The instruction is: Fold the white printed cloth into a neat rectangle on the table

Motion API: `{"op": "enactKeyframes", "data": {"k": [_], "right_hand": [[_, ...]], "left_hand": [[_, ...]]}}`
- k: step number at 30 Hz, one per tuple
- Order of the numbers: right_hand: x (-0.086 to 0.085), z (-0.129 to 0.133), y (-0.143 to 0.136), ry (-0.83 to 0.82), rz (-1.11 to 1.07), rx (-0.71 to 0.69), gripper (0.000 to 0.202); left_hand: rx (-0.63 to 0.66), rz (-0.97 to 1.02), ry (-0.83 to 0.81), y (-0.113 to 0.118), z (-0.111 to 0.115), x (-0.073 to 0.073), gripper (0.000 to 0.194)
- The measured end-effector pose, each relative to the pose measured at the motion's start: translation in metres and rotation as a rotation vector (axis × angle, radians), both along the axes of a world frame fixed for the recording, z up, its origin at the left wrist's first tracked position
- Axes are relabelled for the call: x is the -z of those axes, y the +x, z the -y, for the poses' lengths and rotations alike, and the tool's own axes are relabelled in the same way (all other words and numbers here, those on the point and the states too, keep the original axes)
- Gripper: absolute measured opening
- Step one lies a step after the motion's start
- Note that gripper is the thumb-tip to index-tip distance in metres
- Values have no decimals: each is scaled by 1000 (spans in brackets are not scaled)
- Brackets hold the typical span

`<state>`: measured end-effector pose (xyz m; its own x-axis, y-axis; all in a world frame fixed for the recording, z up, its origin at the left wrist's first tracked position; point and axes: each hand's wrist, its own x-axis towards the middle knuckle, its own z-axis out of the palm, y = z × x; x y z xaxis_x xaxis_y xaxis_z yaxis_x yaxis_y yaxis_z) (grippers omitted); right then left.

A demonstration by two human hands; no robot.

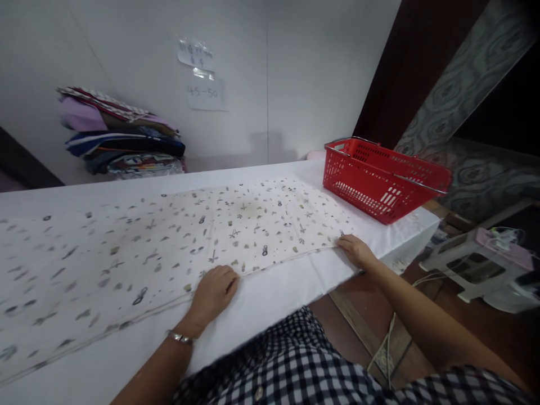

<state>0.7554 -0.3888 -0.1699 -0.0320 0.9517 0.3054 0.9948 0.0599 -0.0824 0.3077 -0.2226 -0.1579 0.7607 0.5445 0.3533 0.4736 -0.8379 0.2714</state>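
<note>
Cloth (236, 225), thin and off-white, lies flat in a long rectangle on the table (270, 304), running off the left edge of the view. Its print is a scatter of small grey, olive and dark shapes, like leaves and twigs; faint creases cross it, and along the near edge two layers show, slightly apart. The left hand (214, 289) rests on that edge, fingers bent and close together, thumb alongside; whether it pinches the fabric I cannot tell. The right hand (355, 251) has its fingertips on the near right corner, fingers close together; their grip is too small to make out. A shiny metal band (180, 337) circles the left wrist. Smooth white covering drapes the table. Beyond the cloth's right end stands a red plastic basket (363, 185), its walls pierced with slots, with thin metal handles. Behind, at left, folded fabrics (126, 138) form an uneven stack against the pale, smooth wall (307, 73).
</note>
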Motion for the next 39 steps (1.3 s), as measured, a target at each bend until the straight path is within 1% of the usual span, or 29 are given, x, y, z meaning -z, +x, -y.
{"op": "enactKeyframes", "data": {"k": [4, 7, 9, 11, 13, 15, 18, 22, 26, 31, 36, 39], "right_hand": [[3, 2, 2, 25, -18, 13, 29], [1, 0, -3, 26, -21, 34, 29], [-4, -5, -14, 22, -19, 19, 28], [-10, -13, -29, 16, -23, -32, 28], [-15, -22, -45, -3, -32, -96, 27], [-18, -31, -57, -33, -33, -140, 29], [-19, -40, -67, -65, -34, -174, 31], [-21, -45, -71, -91, -69, -209, 31], [-24, -49, -76, -114, -92, -186, 29], [-23, -47, -76, -130, -90, -147, 29], [-18, -38, -75, -135, -153, -46, 26], [-17, -35, -75, -124, -101, -94, 29]], "left_hand": [[8, 25, 1, 1, 1, -1, 20], [-2, 15, -20, 1, 0, 0, 19], [-14, -4, -24, 2, -1, 1, 18], [-17, -13, -5, 4, -1, 3, 16], [-7, -35, 11, 9, -1, 5, 19], [4, -72, 1, 16, 1, 4, 20], [27, -93, -47, 31, 5, 1, 21], [25, -82, -79, 51, 9, -1, 21], [1, -82, -77, 63, 7, 2, 20], [-18, -56, -41, 65, 5, 8, 30], [-5, -98, 25, 65, 9, 8, 28], [19, -104, 21, 64, 10, 7, 27]]}}
